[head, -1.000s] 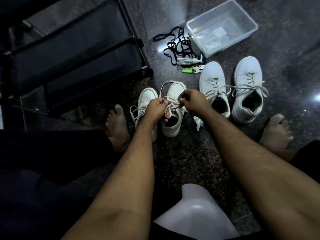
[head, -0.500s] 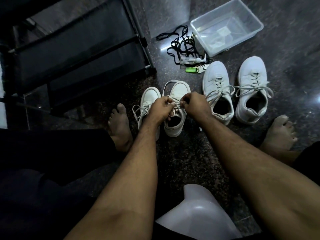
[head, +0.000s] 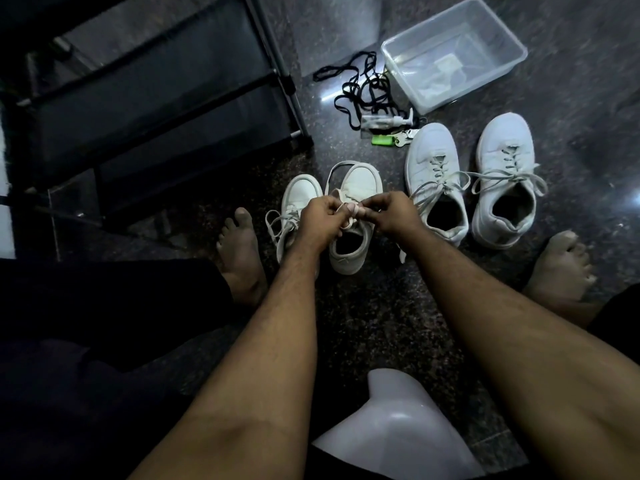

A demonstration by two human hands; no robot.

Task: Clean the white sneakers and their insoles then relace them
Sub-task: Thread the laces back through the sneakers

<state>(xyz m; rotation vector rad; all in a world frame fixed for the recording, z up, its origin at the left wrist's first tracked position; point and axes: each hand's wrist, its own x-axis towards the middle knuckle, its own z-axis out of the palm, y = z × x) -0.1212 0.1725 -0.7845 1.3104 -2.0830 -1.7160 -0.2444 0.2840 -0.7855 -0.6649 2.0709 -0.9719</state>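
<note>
1. Hands: left hand (head: pixel 320 220) and right hand (head: pixel 391 214) both pinch the lace (head: pixel 349 221) over a small sneaker (head: pixel 353 233) on the floor (head: pixel 363 323).
2. Knot hidden behind fingers.
3. Neighbouring sneaker (head: pixel 298 202) partly covered by the left wrist.

left hand (head: pixel 317 221), right hand (head: pixel 393 216) pinching lace (head: pixel 348 223), small sneaker (head: pixel 353 230)
</note>
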